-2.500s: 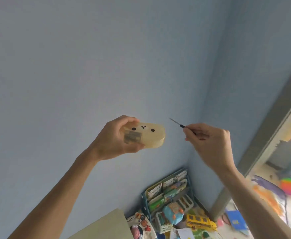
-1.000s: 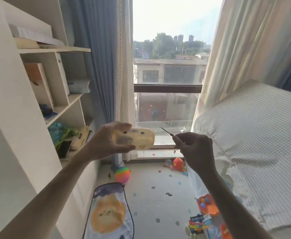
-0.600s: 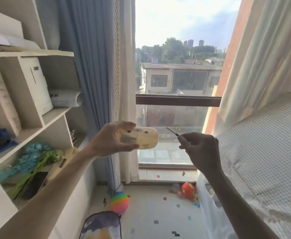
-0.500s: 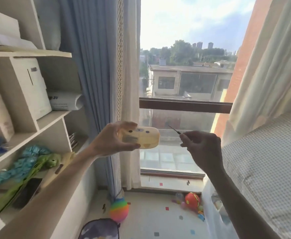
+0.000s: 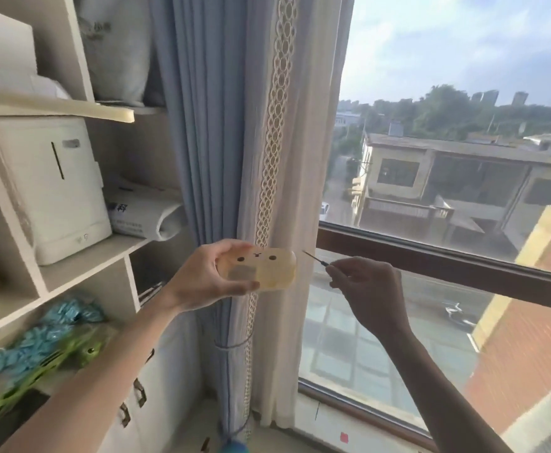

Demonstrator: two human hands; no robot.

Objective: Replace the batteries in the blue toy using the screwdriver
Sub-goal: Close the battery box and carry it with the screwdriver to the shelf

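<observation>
Out in front of the curtain (image 5: 235, 158) and window (image 5: 447, 250), at chest height, your left hand (image 5: 202, 279) wraps its fingers around a pale yellow toy case with a little face (image 5: 264, 269), while your right hand (image 5: 368, 289) pinches a slim screwdriver (image 5: 315, 258), its tip just beside the case's right end but not touching. Nothing blue is visible in either hand, so I judge you should confirm this is the right item, then steady it before seating the tip squarely in a screw.
</observation>
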